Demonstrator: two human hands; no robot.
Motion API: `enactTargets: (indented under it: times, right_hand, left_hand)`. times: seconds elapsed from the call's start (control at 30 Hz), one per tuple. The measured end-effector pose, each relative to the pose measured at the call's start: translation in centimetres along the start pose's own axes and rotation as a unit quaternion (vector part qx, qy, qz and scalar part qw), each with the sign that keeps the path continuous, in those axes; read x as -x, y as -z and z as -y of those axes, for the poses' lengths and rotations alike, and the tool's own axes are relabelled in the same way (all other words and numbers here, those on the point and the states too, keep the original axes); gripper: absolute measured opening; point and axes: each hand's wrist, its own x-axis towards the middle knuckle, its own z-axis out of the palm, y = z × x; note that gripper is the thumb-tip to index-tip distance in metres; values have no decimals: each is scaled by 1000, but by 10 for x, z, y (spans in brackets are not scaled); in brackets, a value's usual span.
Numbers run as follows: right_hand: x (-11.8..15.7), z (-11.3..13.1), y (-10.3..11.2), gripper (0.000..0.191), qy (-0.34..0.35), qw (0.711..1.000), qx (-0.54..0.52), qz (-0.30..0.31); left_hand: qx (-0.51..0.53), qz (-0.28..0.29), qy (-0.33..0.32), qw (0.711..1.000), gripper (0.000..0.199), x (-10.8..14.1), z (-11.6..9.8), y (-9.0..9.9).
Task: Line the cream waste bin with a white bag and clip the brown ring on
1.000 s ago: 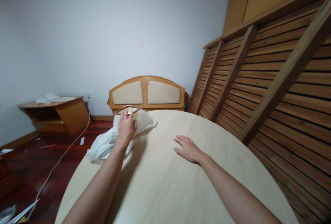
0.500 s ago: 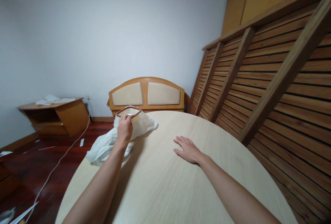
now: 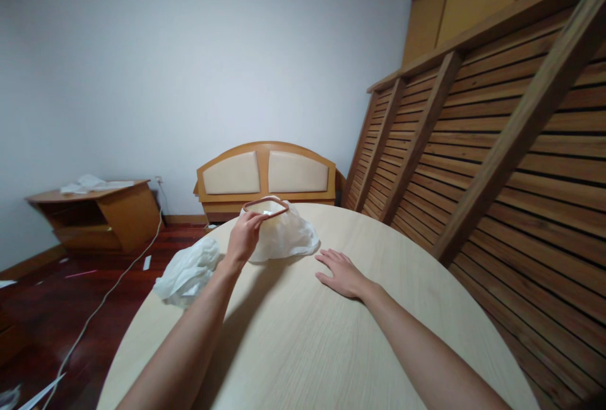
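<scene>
Pinched in my left hand (image 3: 245, 238) is the near edge of a brown rounded-square rim. It frames the mouth of a white, wrinkled bag-like container (image 3: 284, 237), which stands on the round pale wooden table (image 3: 303, 334). Something small and whitish shows inside the mouth, too unclear to name. My right hand (image 3: 343, 274) lies on the tabletop, fingers stretched out, holding nothing; its fingertips are close to the container's right lower corner. Left of my left forearm, a crumpled white plastic bag (image 3: 189, 271) sits at the table's left edge.
Beyond the table is a wooden headboard (image 3: 266, 173) with cream panels. A slatted wooden frame (image 3: 473, 144) leans along the right side. At left stand a low cabinet (image 3: 113, 214) with papers on top and a cable (image 3: 108, 299) across the dark red floor.
My left hand has moved right with the brown-rimmed container, which now stands apart from the crumpled bag and near my right hand. My right hand stays flat on the table.
</scene>
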Motion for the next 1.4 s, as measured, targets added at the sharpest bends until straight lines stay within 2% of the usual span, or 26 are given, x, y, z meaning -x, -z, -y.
enactTargets:
  times: [0.13, 0.27, 0.37, 0.43, 0.57, 0.67, 0.8, 0.93, 1.4]
  right_hand:
    - [0, 4, 22, 56, 18, 998, -34, 42]
    - [0, 6, 54, 24, -7, 992, -57, 117]
    - [5, 12, 80, 22, -27, 990, -59, 123]
    - [10, 19, 97, 26, -43, 994, -58, 84]
    - [18, 35, 125, 30, 19, 997, -54, -53]
    - [18, 43, 137, 29, 45, 988, -81, -126]
    - [10, 46, 144, 26, 54, 978, -106, -173]
    - [4, 43, 143, 19, 46, 968, -126, -211]
    - [-1, 41, 118, 24, -62, 962, -144, -222]
  left_hand:
    - [37, 20, -36, 998, 27, -5, -28, 6]
    - [61, 50, -57, 995, 25, -10, -49, 15]
    - [98, 79, -83, 989, 24, -11, -58, 21]
    - [129, 101, -107, 981, 24, -12, -63, 25]
    - [182, 141, -149, 962, 23, -12, -74, 32]
    - [199, 173, -171, 949, 21, -13, -82, 39]
    - [221, 233, -174, 931, 22, -16, -91, 51]
    - [227, 281, -158, 919, 20, -17, -97, 62]
    - [301, 368, -113, 872, 15, -12, -106, 72]
